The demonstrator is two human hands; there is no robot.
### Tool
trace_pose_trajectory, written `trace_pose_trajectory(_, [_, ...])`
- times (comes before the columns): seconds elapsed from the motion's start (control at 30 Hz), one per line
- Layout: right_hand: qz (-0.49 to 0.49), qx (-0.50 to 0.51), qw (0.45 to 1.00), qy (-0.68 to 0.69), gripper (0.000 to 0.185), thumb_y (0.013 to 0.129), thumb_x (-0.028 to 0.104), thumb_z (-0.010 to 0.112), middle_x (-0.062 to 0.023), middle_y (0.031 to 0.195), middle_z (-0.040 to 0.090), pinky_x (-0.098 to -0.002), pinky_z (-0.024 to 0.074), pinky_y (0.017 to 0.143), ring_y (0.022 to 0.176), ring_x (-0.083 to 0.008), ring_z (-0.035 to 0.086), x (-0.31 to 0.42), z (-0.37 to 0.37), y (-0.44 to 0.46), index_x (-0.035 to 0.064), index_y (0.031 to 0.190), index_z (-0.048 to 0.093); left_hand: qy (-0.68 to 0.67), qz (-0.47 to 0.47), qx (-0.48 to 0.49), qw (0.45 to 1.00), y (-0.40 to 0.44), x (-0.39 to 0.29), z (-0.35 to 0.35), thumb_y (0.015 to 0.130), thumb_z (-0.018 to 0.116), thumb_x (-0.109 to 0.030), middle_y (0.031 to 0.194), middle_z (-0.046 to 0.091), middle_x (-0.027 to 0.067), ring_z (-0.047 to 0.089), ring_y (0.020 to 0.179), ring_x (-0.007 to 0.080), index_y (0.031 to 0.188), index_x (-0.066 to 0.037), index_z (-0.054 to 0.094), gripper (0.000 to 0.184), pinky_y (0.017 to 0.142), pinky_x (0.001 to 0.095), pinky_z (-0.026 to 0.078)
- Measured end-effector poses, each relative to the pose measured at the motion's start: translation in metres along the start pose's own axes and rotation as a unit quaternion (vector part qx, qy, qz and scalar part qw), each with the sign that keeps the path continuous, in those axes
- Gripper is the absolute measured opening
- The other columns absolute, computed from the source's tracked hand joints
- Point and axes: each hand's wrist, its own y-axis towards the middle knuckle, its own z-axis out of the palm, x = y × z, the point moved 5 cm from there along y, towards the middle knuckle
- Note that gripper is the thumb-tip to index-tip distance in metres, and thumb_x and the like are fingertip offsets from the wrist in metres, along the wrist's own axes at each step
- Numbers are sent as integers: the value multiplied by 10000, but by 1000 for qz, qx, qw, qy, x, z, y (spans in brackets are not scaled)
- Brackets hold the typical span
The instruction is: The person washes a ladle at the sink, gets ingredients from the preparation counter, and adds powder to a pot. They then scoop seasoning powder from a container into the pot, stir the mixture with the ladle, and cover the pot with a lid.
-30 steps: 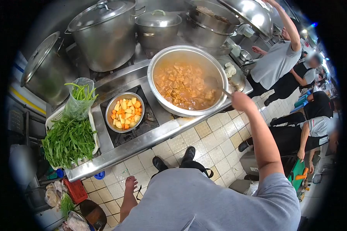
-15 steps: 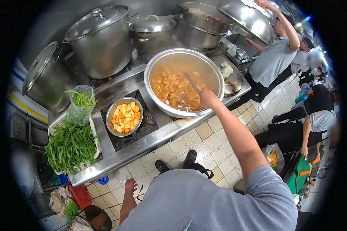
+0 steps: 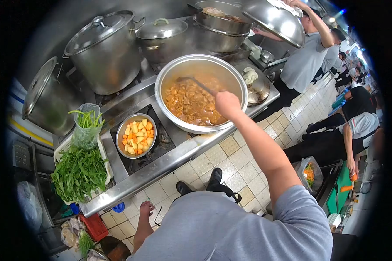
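Note:
A large metal pot [image 3: 245, 93] of brown meat stew [image 3: 191, 102] stands on the stove. My right hand [image 3: 227, 105] is closed around the handle of a long ladle [image 3: 202, 85], whose head dips into the stew near the pot's far left side. Low beside my body, over the floor, hangs my left hand [image 3: 147, 209], empty with its fingers apart. Left of the pot, a metal bowl holds orange and yellow chunks [image 3: 138, 137]. Cut leafy greens [image 3: 80, 173] fill a white basket, with a plastic bag of green stems [image 3: 88, 126] at its back.
Tall lidded pots [image 3: 106, 56] line the back. A person [image 3: 302, 63] at the upper right raises a large metal lid [image 3: 276, 21]. At the right, another person works over a green board [image 3: 339, 193]. A red crate [image 3: 94, 224] is at the lower left.
My right hand has swung left, carrying the ladle from the pot's right side across the stew to its far left. The view has shifted slightly. My left hand stays low and empty.

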Motion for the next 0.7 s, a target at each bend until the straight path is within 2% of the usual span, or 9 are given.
trace_pose_trajectory(0.07, [-29, -2, 1000, -8, 304, 858, 123, 572, -165, 962, 665, -455, 564, 708, 832, -351, 687, 12, 13, -7, 94, 1157, 621, 0, 6, -3, 1000, -5, -10, -1, 922, 558, -348, 1007, 625, 9, 648, 877, 180, 1159, -180, 519, 293, 679, 406, 463])
trace_pose_trajectory(0.13, [-49, 12, 999, -15, 472, 836, 58, 527, -152, 974, 653, -445, 564, 724, 825, -332, 685, 16, 35, -16, 186, 1288, 579, -1, 7, -19, 1000, -2, -10, -5, 923, 555, -352, 1015, 628, 7, 645, 870, 175, 1150, -185, 524, 284, 678, 392, 462])
trace_pose_trajectory(0.17, [-49, 16, 998, -25, 468, 843, 69, 527, -154, 973, 654, -448, 565, 717, 829, -350, 683, 13, 32, -25, 173, 1297, 571, -18, 13, -17, 1000, -2, -7, -6, 923, 556, -357, 1015, 632, 7, 642, 863, 172, 1144, -187, 530, 280, 679, 385, 465])
trace_pose_trajectory(0.37, [-38, 56, 997, 22, 412, 881, 122, 539, -174, 974, 661, -454, 555, 726, 844, -360, 670, -28, -1, -63, 186, 1285, 585, -26, -28, -31, 999, -6, 26, -9, 924, 556, -362, 1023, 629, 7, 638, 873, 179, 1139, -193, 545, 274, 697, 397, 472])
trace_pose_trajectory(0.4, [-9, 84, 996, -3, 383, 881, 142, 568, -186, 974, 662, -461, 543, 744, 860, -366, 659, -35, -11, -65, 190, 1259, 608, -31, -31, -30, 999, -6, 31, -8, 924, 556, -362, 1023, 629, 7, 638, 873, 179, 1139, -193, 545, 274, 697, 397, 472])
trace_pose_trajectory(0.5, [-12, -19, 997, 73, 419, 815, 27, 618, -185, 982, 669, -424, 518, 809, 895, -366, 646, -55, -55, -79, 158, 1212, 651, -44, -51, -31, 997, -3, 55, -10, 915, 573, -371, 1043, 624, 21, 627, 918, 207, 1145, -191, 553, 293, 725, 427, 466])
trace_pose_trajectory(0.53, [-4, -20, 996, 88, 437, 806, 14, 620, -184, 977, 667, -422, 507, 827, 911, -366, 638, -53, -83, -88, 158, 1218, 649, -48, -55, -33, 997, -5, 61, -10, 915, 573, -371, 1043, 624, 21, 627, 918, 207, 1145, -191, 553, 293, 725, 427, 466])
trace_pose_trajectory(0.63, [13, 18, 999, 34, 387, 813, 96, 644, -172, 968, 668, -434, 503, 776, 891, -354, 639, -56, -134, -109, 170, 1192, 665, -61, -55, -29, 996, -7, 62, -12, 913, 580, -371, 1062, 622, 24, 626, 941, 222, 1145, -190, 552, 296, 739, 441, 468])
trace_pose_trajectory(0.7, [20, 33, 999, 15, 374, 817, 115, 645, -167, 961, 671, -437, 508, 769, 886, -352, 641, -57, -136, -113, 180, 1184, 670, -54, -56, -32, 996, -5, 63, -13, 911, 582, -372, 1064, 625, 26, 629, 943, 224, 1149, -187, 549, 302, 742, 443, 470])
